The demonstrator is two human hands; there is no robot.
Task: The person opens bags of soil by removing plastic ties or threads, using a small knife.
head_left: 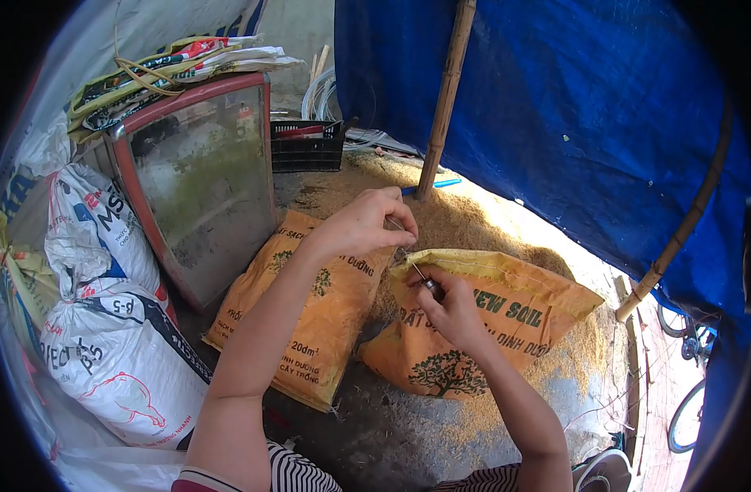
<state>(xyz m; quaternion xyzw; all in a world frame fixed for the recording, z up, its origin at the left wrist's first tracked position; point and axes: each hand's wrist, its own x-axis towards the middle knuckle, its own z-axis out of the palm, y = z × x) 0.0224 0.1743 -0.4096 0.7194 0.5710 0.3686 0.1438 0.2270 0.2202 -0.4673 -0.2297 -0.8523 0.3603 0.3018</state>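
Note:
My right hand [451,310] is closed around an awl [430,284] with a short dark handle. Its thin metal shaft points at the upper left corner of an orange "New Soil" bag [498,316], whose yellow top edge carries a line of stitching. Just above that corner, my left hand [374,220] is closed in a pinch on what looks like thin thread [405,252]; the strands are hard to make out. A second orange bag [285,328] lies flat on the ground to the left, partly behind my left forearm.
Stuffed white sacks [125,361] stand on the left beside a red-framed panel [199,180]. Behind are a black crate [307,148] and a bamboo pole [448,98] before a blue tarp [572,107]. Grain husks [466,221] cover the ground. Bicycle wheels [687,418] show at right.

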